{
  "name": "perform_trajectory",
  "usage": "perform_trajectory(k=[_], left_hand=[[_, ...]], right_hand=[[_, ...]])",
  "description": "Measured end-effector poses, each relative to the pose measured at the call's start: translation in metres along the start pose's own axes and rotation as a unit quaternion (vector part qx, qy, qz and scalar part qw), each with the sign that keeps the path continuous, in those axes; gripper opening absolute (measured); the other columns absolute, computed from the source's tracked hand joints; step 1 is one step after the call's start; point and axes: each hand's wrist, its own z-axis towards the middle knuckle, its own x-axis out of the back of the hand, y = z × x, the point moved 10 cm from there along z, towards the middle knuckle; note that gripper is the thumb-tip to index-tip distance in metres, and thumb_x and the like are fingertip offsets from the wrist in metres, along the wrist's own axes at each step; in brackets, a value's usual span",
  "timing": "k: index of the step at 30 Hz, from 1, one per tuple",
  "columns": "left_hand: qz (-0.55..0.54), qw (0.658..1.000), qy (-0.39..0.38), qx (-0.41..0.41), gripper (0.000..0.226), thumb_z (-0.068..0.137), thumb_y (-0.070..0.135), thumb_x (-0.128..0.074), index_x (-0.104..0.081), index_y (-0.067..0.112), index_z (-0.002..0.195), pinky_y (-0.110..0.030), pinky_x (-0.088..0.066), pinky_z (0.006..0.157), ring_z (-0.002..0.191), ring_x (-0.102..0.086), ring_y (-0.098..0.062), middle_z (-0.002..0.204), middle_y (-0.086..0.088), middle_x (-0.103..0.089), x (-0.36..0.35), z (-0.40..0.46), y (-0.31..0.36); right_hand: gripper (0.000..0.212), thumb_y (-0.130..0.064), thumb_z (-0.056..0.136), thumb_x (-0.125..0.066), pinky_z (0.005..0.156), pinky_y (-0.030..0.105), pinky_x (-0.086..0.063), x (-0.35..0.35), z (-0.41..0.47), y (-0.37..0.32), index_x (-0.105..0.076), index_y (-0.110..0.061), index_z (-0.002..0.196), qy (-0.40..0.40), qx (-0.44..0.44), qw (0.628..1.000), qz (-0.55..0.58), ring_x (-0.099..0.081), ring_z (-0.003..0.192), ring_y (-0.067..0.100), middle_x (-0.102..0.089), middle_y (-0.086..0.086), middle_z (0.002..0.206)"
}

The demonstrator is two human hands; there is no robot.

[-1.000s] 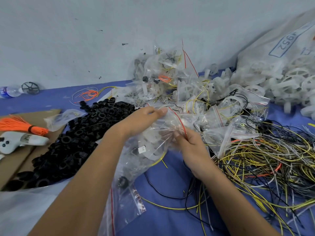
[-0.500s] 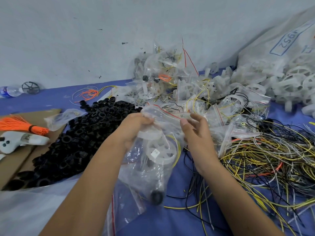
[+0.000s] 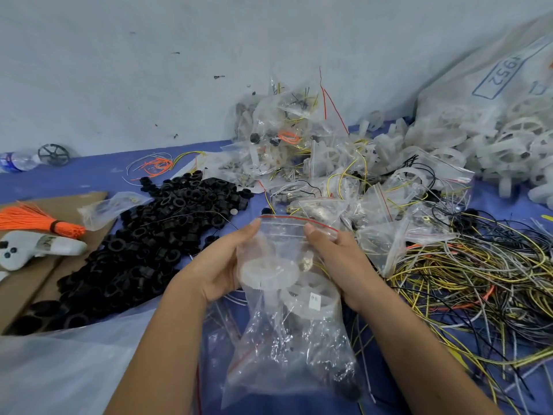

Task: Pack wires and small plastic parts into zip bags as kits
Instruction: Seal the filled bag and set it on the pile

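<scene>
A clear zip bag with a red seal line hangs upright between my hands above the blue table. Inside it I see white plastic wheels, a small black part near the bottom and thin wires. My left hand grips the bag's left top edge with thumb at the seal. My right hand pinches the right top edge. A pile of filled zip bags lies behind. Black plastic rings are heaped at the left. Loose yellow, black and white wires spread at the right.
A large bag of white wheels leans at the back right. At the left lie cardboard, an orange wire bundle and a white controller shell. A water bottle and a black wheel sit by the wall. Empty plastic bags lie front left.
The bag has been turned upright and brought toward me. Both hands shifted from bunching its middle to holding its two top corners, and the contents dropped to the bottom.
</scene>
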Motion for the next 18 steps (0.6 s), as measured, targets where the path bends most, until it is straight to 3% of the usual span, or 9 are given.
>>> perform_trajectory(k=[3, 5, 7, 9, 12, 14, 18], left_hand=[[-0.018, 0.997, 0.015, -0.079, 0.049, 0.086, 0.059, -0.059, -0.08, 0.022, 0.111, -0.032, -0.061, 0.072, 0.106, -0.073, -0.026, 0.119, -0.006, -0.075, 0.011, 0.001, 0.011], [-0.028, 0.987, 0.048, -0.152, 0.035, 0.088, 0.048, -0.061, -0.077, 0.019, 0.1, -0.027, -0.048, 0.055, 0.083, -0.067, -0.023, 0.098, -0.001, -0.074, 0.019, -0.002, 0.023], [-0.011, 0.976, 0.081, -0.2, 0.014, 0.088, 0.032, -0.065, -0.067, 0.021, 0.08, -0.018, -0.029, 0.042, 0.061, -0.051, -0.01, 0.074, 0.004, -0.064, 0.027, -0.005, 0.03], [0.003, 0.971, 0.097, -0.217, 0.026, 0.092, 0.021, -0.064, -0.063, 0.022, 0.066, -0.016, -0.025, 0.039, 0.055, -0.046, -0.006, 0.067, 0.005, -0.058, 0.034, -0.007, 0.032], [-0.024, 0.967, 0.096, -0.235, 0.035, 0.096, 0.01, -0.059, -0.062, 0.022, 0.063, -0.016, -0.029, 0.041, 0.054, -0.047, -0.006, 0.067, 0.003, -0.057, 0.04, -0.01, 0.036], [-0.04, 0.966, 0.089, -0.24, 0.032, 0.096, 0.007, -0.058, -0.064, 0.02, 0.067, -0.018, -0.034, 0.044, 0.056, -0.05, -0.008, 0.068, 0.003, -0.059, 0.041, -0.009, 0.037], [-0.047, 0.964, 0.077, -0.25, 0.027, 0.098, 0.005, -0.054, -0.063, 0.018, 0.076, -0.024, -0.05, 0.058, 0.065, -0.06, -0.011, 0.074, 0.003, -0.064, 0.042, -0.007, 0.037]], right_hand=[[0.04, -0.04, 0.095, -0.067, 0.055, 0.028, -0.047, 0.01, 0.003, -0.002, -0.071, 0.0, 0.093, 0.038, 0.011, 0.999, -0.004, -0.055, 0.061, 0.022, -0.066, 0.018, 0.08], [0.05, -0.043, 0.094, -0.067, 0.049, 0.024, -0.042, 0.014, 0.005, 0.0, -0.064, 0.007, 0.095, 0.052, 0.003, 0.998, 0.018, -0.046, 0.054, 0.018, -0.056, 0.015, 0.076], [0.046, -0.041, 0.094, -0.069, 0.054, 0.028, -0.041, 0.016, 0.006, 0.003, -0.063, 0.005, 0.094, 0.059, -0.004, 0.998, 0.037, -0.045, 0.053, 0.018, -0.057, 0.017, 0.079], [0.033, -0.038, 0.092, -0.072, 0.059, 0.034, -0.041, 0.018, 0.007, 0.005, -0.065, -0.005, 0.092, 0.067, -0.013, 0.996, 0.05, -0.047, 0.058, 0.021, -0.056, 0.018, 0.081], [0.032, -0.039, 0.089, -0.075, 0.055, 0.028, -0.043, 0.023, 0.01, 0.008, -0.065, -0.011, 0.099, 0.061, -0.025, 0.996, 0.057, -0.047, 0.059, 0.022, -0.052, 0.013, 0.081], [0.035, -0.038, 0.087, -0.077, 0.062, 0.032, -0.044, 0.022, 0.012, 0.009, -0.065, -0.009, 0.103, 0.044, -0.027, 0.996, 0.068, -0.047, 0.065, 0.024, -0.052, 0.013, 0.085], [0.046, -0.034, 0.088, -0.077, 0.072, 0.028, -0.058, 0.025, 0.014, 0.01, -0.069, 0.008, 0.103, 0.038, -0.031, 0.996, 0.069, -0.062, 0.075, 0.021, -0.062, 0.014, 0.088]])
